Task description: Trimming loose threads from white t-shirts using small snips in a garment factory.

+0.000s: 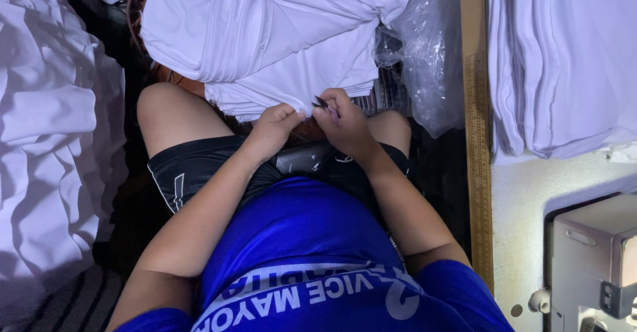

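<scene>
The left hand (pixel 275 127) pinches the white cloth's (pixel 285 73) edge. Just beside it, the right hand (pixel 342 123) grips small dark snips (pixel 320 102) touching that edge.

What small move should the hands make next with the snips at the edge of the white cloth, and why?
Probably close the small dark snips at the cloth edge. The left hand pinches the edge of the white fabric, and the right hand holds the snips' tips right beside that pinch. Any thread there is too small to see.
</scene>
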